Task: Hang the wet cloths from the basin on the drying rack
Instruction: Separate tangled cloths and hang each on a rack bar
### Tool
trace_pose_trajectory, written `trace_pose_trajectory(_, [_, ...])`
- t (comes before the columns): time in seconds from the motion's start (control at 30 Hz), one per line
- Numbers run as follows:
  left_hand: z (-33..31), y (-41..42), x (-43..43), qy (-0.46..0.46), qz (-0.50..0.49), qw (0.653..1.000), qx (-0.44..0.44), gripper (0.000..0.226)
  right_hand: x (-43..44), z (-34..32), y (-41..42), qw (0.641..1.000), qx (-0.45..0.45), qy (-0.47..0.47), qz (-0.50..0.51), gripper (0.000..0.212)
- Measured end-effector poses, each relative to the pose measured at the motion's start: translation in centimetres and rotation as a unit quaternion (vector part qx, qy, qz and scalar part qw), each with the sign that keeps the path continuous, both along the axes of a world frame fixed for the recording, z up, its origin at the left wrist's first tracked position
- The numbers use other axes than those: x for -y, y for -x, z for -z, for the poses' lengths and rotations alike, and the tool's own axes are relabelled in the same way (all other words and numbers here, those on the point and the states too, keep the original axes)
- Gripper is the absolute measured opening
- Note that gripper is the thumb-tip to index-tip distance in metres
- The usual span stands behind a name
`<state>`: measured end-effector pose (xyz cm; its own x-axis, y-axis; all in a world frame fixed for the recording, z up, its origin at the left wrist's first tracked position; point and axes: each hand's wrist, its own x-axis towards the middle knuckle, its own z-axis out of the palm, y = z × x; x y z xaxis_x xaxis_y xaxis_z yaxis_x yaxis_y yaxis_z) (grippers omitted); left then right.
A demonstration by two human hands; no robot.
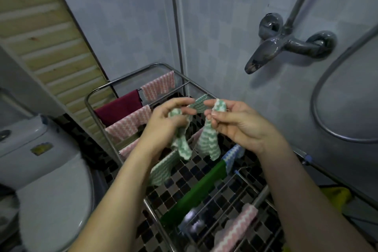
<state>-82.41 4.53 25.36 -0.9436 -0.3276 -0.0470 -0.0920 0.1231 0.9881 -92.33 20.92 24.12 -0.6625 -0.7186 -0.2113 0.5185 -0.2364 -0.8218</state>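
A green-and-white zigzag cloth (208, 141) hangs crumpled between both my hands above the metal drying rack (96, 114). My left hand (163, 127) grips one bunched end of it. My right hand (235, 122) pinches the other end near its top edge. The rack's bars carry a maroon cloth (118, 108), pink zigzag cloths (157, 86), another green zigzag cloth (161, 170), a plain green cloth (196, 192) and a blue zigzag cloth (233, 155). The basin is out of view.
A white toilet (47, 180) stands at the left, close to the rack. On the tiled wall at the right are a shower mixer tap (272, 45) and a looping metal hose (319, 96). Something yellow (335, 194) lies low at the right.
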Motion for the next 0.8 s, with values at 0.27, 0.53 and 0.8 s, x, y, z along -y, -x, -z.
trace_pose_trajectory(0.27, [-1.2,-2.3,-0.4,0.129,0.094,0.986,0.049,0.021,2.4,-3.1,-1.6,0.987,-0.144,-0.069,0.010,0.015])
trace_pose_trajectory(0.53, [-3.3,-3.4,4.2,0.150,0.068,0.985,0.041,0.028,5.7,-4.5,-1.5,0.951,-0.274,-0.144,0.015,0.019])
trace_pose_trajectory(0.8, [-3.2,-1.7,12.9,0.330,0.053,0.934,0.123,0.009,11.2,-5.1,1.6,0.948,-0.276,-0.155,0.028,0.022])
